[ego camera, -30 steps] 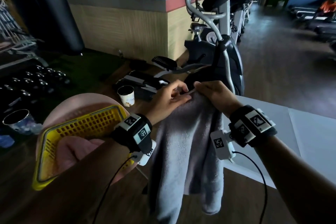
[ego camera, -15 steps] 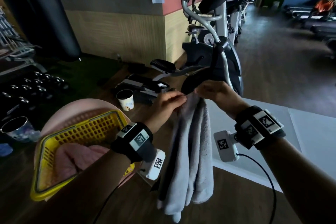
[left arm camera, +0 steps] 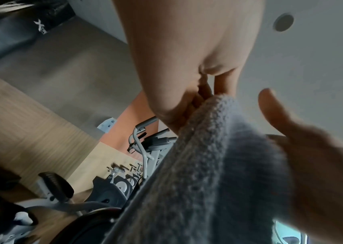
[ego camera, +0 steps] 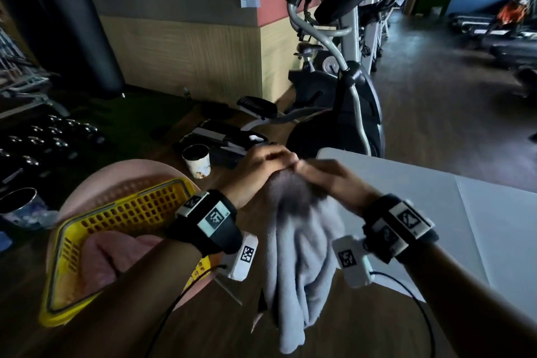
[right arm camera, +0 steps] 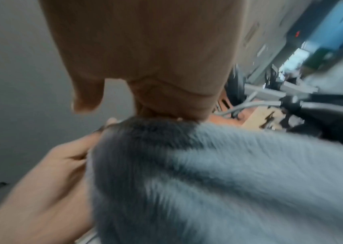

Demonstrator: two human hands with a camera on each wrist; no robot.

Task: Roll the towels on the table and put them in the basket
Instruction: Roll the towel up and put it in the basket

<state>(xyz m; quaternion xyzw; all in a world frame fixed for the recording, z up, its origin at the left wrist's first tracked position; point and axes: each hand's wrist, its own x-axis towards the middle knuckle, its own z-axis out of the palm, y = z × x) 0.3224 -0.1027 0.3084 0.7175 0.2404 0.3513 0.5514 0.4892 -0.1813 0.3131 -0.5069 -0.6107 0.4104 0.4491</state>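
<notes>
A grey towel [ego camera: 302, 256] hangs folded in the air between the yellow basket [ego camera: 122, 212] and the white table [ego camera: 436, 197]. Both hands meet at its top. My left hand [ego camera: 276, 158] pinches the upper edge, seen close in the left wrist view as the left hand [left arm camera: 197, 95] on the grey towel [left arm camera: 208, 181]. My right hand [ego camera: 308, 168] lies over the top of the bundle, fingers curled onto it and thumb apart; the right wrist view shows this right hand [right arm camera: 166, 110] on the blurred grey towel [right arm camera: 229, 181]. A rolled pink towel [ego camera: 110, 256] lies in the basket.
The basket rests on a round pink stool [ego camera: 96, 180] at my left. A paper cup [ego camera: 197, 161] and a metal cup [ego camera: 20, 206] stand on the floor beyond it. An exercise bike [ego camera: 343, 113] stands just past the table's far corner.
The towel's two top corners, held apart a second ago, have been brought together. The towel now hangs as a narrower bundle, and both hands have dropped lower and closer.
</notes>
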